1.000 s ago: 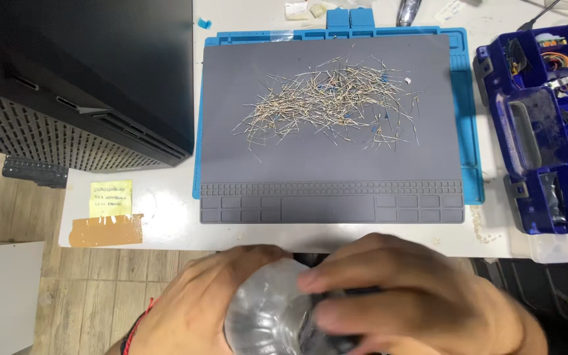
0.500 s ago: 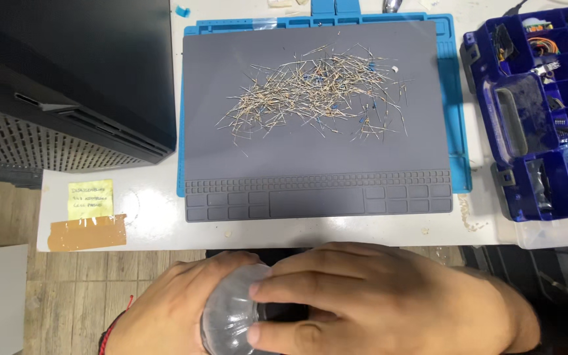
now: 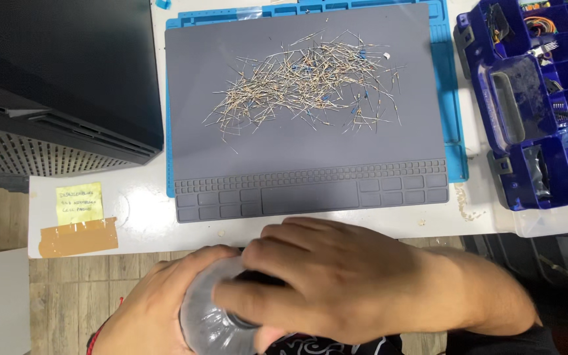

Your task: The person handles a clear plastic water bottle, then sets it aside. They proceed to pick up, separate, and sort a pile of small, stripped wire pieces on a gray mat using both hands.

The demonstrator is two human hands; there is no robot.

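My left hand (image 3: pixel 149 309) wraps around the body of a clear plastic bottle (image 3: pixel 208 319) held below the table's front edge. My right hand (image 3: pixel 350 286) is closed over the bottle's dark top, covering it. A heap of thin wire-legged components, some with blue bodies, (image 3: pixel 307 82) lies spread on the grey work mat (image 3: pixel 304 190), well beyond both hands.
A blue mat (image 3: pixel 451 98) sticks out under the grey one. A blue compartment box with small parts (image 3: pixel 540 105) stands at the right. A black case with a mesh side (image 3: pixel 54 85) fills the left. A yellow note (image 3: pixel 79 202) and brown tape (image 3: pixel 77 238) sit on the white table.
The view has shifted, so the table and mat sit more to the left and lower. Both hands stay on the bottle, and the right hand's fingers have moved around the top.
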